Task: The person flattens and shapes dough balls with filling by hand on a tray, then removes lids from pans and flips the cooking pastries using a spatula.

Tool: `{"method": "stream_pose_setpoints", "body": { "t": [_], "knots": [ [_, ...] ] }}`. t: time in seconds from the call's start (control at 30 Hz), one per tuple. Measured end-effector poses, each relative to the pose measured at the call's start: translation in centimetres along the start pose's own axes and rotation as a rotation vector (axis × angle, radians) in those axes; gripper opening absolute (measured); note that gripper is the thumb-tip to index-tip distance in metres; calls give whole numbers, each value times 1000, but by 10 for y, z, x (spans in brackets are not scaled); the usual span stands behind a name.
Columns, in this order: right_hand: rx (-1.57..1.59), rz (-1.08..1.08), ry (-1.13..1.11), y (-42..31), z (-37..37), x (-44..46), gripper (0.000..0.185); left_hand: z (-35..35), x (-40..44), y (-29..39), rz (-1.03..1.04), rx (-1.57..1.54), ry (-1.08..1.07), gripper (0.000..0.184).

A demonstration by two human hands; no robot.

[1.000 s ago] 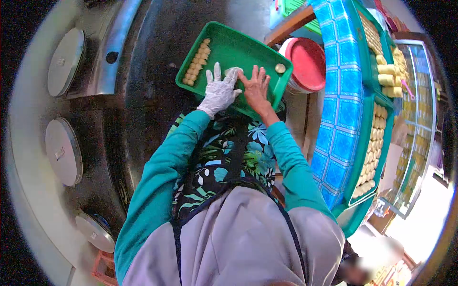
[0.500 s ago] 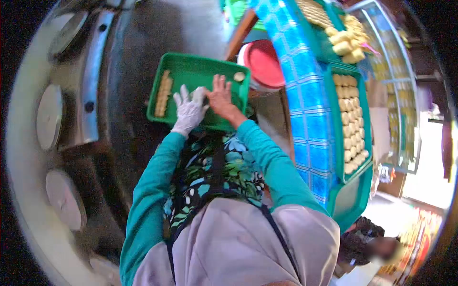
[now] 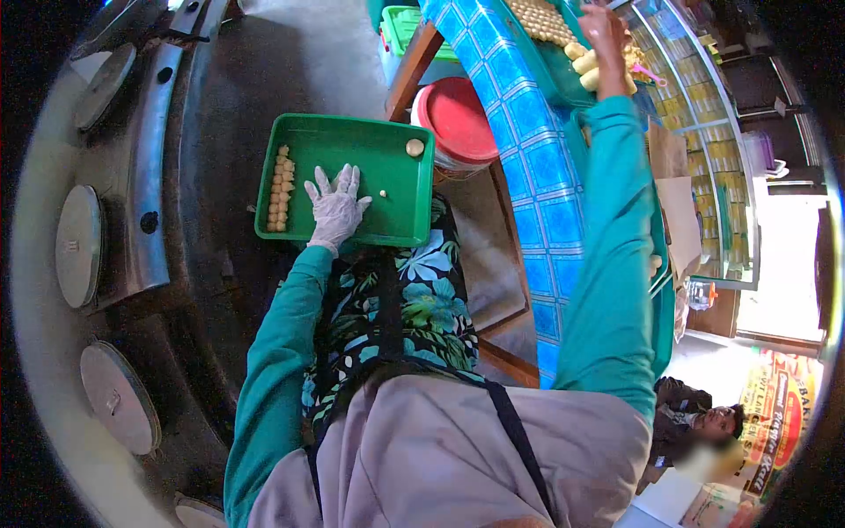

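Note:
My left hand (image 3: 337,214) wears a thin white glove and rests with spread fingers on the floor of a green tray (image 3: 348,134). Left of it, small pale dough pieces (image 3: 280,189) stand in a double column along the tray's side. A flat round dough piece (image 3: 415,148) lies in the far right corner, and a tiny crumb (image 3: 383,193) sits right of the glove. My bare right hand (image 3: 605,35) is stretched out over the table, above thick yellow dough rolls (image 3: 591,69). Its fingers are curled; what they hold, if anything, I cannot make out.
A table with a blue checked cloth (image 3: 537,132) stands at my right, bearing another tray of dough pieces (image 3: 541,19). Beneath its edge is a bucket with a red lid (image 3: 456,119). Round metal lids (image 3: 79,246) line the left. A person (image 3: 682,414) is at lower right.
My right hand has left the green tray and reached far up and right to the dough rolls. My left hand stays in the tray, its fingers spread. The view has shifted slightly.

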State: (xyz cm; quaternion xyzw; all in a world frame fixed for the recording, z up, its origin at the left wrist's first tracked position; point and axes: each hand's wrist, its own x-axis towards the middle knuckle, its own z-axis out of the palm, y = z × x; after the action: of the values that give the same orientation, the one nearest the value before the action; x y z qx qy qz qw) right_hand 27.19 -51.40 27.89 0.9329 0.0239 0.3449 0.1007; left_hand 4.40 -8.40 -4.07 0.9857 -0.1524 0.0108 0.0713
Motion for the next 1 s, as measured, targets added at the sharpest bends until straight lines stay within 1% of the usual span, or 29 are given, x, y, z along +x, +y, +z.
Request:
{"method": "stream_pose_setpoints", "body": {
  "t": [0.03,0.07,0.1,0.17,0.2,0.23,0.3,0.33,0.37,0.43,0.5,0.53,0.57,0.6,0.63,0.67,0.7,0.77,0.83,0.9,0.93,1.0],
  "knots": [
    [-80,-69,-225,27,3,18,31,-3,-1,-1,2,-9,-25,68],
    [-125,-184,-383,53,24,29,30,-3,-1,-3,-9,-9,-15,68],
    [-121,-161,-401,74,44,22,36,-3,-2,-3,4,-15,-23,67],
    [-273,-103,-526,69,39,13,53,-1,-1,-4,15,-19,-29,66],
    [-268,-102,-528,58,24,8,53,-1,-2,-5,17,-19,-29,67],
    [-281,-32,-548,51,11,3,50,0,-3,-6,22,-19,-29,67],
    [-216,-59,-595,60,7,2,46,0,-5,-6,31,-19,-37,68],
    [-183,-71,-619,58,0,1,44,-1,-6,-6,28,-42,-1,69],
    [-267,-25,-715,53,-6,9,41,-2,-6,-5,21,-66,36,70],
    [-268,-80,-539,59,-4,-6,44,0,-8,-4,22,-91,30,71],
    [-174,-222,-511,84,15,-1,37,1,-14,-9,-11,-103,11,72],
    [-149,-235,-532,91,22,3,37,-1,-11,-9,-18,-148,50,71],
    [-157,-197,-577,97,26,8,38,1,-11,-10,-26,-191,86,71],
    [-183,-152,-627,102,28,14,40,3,-12,-13,-55,-182,69,71],
    [-219,-132,-663,104,28,17,41,7,-11,-15,-36,-137,73,71],
    [-349,-176,-593,85,7,8,45,9,-10,-15,-9,-93,83,71],
    [-354,-181,-584,84,5,8,46,5,-7,-15,-15,-71,47,71],
    [-366,-186,-574,82,-2,17,46,2,-3,-11,-22,-73,70,70],
    [-334,-76,-515,77,0,39,49,3,1,-12,-24,-70,92,70],
    [-47,-113,-373,80,11,69,49,5,-5,-12,2,-98,46,71],
    [62,-107,-313,70,7,80,48,3,-5,-11,6,-98,40,71],
    [295,-57,-239,4,-1,76,46,-1,-6,-8,11,-67,98,74]
  ]
}}
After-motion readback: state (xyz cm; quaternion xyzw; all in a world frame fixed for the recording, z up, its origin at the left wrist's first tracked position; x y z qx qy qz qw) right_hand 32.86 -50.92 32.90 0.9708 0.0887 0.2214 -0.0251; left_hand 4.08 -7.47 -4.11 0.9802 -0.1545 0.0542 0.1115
